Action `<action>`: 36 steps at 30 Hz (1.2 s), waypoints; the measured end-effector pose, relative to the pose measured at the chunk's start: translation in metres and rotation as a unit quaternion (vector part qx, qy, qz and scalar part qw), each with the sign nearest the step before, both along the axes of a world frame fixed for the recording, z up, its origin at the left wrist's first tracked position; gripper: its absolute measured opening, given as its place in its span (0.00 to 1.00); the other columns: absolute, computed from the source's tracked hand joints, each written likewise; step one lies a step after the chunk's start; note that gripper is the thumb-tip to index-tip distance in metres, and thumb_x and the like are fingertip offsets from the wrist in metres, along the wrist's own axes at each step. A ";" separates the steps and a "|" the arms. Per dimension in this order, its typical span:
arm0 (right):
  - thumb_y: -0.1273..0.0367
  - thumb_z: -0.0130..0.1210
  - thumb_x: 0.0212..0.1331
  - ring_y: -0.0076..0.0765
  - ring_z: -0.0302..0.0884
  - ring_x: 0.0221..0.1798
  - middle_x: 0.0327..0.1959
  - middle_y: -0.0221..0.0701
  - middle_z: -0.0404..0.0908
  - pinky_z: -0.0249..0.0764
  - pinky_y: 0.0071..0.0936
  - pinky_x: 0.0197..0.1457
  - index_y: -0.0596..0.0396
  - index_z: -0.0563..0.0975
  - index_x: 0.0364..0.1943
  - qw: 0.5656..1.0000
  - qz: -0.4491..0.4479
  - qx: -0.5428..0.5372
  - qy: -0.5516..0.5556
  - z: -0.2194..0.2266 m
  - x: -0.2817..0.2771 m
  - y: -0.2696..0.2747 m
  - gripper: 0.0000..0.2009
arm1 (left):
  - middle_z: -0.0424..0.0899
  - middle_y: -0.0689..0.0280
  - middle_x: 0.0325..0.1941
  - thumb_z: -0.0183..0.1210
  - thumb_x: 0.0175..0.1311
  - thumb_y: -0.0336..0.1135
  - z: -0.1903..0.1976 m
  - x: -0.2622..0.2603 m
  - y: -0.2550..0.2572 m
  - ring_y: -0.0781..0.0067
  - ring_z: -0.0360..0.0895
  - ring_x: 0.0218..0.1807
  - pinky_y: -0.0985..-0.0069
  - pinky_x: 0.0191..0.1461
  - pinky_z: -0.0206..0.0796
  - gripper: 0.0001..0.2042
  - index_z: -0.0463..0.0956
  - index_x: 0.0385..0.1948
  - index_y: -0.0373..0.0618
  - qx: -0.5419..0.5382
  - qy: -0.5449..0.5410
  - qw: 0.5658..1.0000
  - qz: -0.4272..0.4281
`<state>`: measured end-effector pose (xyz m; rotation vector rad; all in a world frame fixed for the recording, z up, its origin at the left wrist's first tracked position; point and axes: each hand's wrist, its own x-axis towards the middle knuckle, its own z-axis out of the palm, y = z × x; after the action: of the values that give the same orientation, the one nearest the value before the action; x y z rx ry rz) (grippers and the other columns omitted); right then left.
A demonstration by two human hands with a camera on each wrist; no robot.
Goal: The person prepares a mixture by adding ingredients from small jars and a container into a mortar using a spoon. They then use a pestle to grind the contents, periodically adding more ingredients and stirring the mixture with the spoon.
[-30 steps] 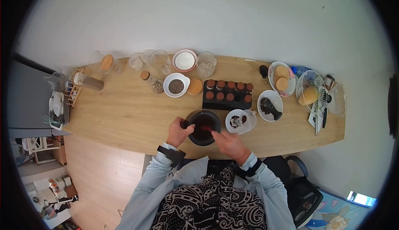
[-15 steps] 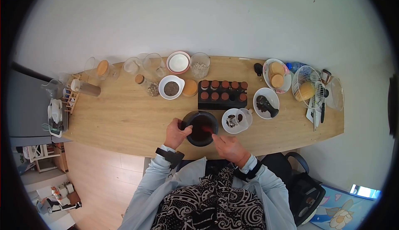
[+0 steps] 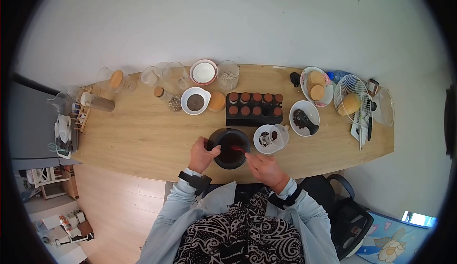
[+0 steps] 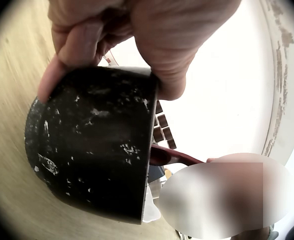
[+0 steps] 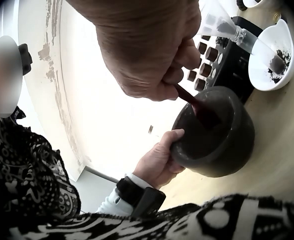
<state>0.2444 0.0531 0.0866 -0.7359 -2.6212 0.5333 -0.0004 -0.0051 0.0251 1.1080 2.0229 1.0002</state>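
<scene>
A black stone mortar (image 3: 229, 164) stands near the table's front edge, its outside marked with pale scuffs in the left wrist view. My left hand (image 3: 202, 155) grips its left side, thumb hooked over the rim and fingers against the outer wall. Between the fingers of my right hand (image 3: 267, 169) is the handle of a small red spatula (image 5: 207, 116). Its flat blade dips inside the mortar, against the inner wall. What lies at the bottom of the mortar is too dark to make out.
Right of the mortar, a white bowl (image 5: 257, 75) holds dark bits and a glass vial with a clear funnel (image 5: 218, 20). Behind stands a black rack (image 3: 254, 120) of corked vials. A black pestle (image 3: 309, 126) rests in another white bowl (image 3: 314, 107). Jars line the back.
The head view has shifted slightly, so the table's items sit further left. My right hand has shifted a little as the spatula moves inside the mortar; my left hand keeps its hold.
</scene>
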 end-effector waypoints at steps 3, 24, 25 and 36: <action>0.71 0.55 0.51 0.32 0.77 0.31 0.29 0.29 0.76 0.71 0.30 0.30 0.62 0.76 0.47 1.000 0.003 -0.005 -0.017 -0.004 0.000 0.003 0.17 | 0.79 0.55 0.24 0.70 0.44 0.44 0.010 0.002 0.002 0.61 0.77 0.27 0.69 0.33 0.70 0.23 0.73 0.32 0.34 -0.032 0.001 0.999 -0.002; 0.72 0.57 0.55 0.16 0.62 0.14 0.13 0.22 0.70 0.54 0.18 0.16 0.62 0.82 0.30 0.688 -0.329 -0.617 0.196 -0.036 0.028 0.009 0.07 | 0.80 0.49 0.30 0.70 0.43 0.43 0.022 0.014 0.001 0.54 0.80 0.31 0.66 0.37 0.72 0.24 0.72 0.35 0.32 -0.022 0.043 0.998 -0.036; 0.72 0.57 0.55 0.16 0.61 0.14 0.13 0.22 0.69 0.52 0.17 0.15 0.61 0.82 0.30 0.666 -0.332 -0.636 0.204 -0.036 0.027 0.009 0.07 | 0.80 0.49 0.30 0.70 0.43 0.43 0.022 0.014 0.001 0.54 0.80 0.31 0.66 0.37 0.72 0.24 0.72 0.35 0.32 -0.023 0.044 0.998 -0.036; 0.72 0.57 0.58 0.14 0.53 0.15 0.16 0.20 0.64 0.44 0.16 0.15 0.60 0.81 0.36 0.564 -0.324 -0.715 0.258 -0.063 0.022 -0.004 0.07 | 0.80 0.50 0.31 0.71 0.44 0.42 0.022 0.020 -0.002 0.55 0.80 0.32 0.68 0.37 0.72 0.24 0.72 0.35 0.31 -0.012 0.046 0.999 -0.023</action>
<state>0.2664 0.0491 0.0239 -1.4661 -0.7112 2.1567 0.0195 -0.0070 0.0467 1.2025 2.0655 0.9143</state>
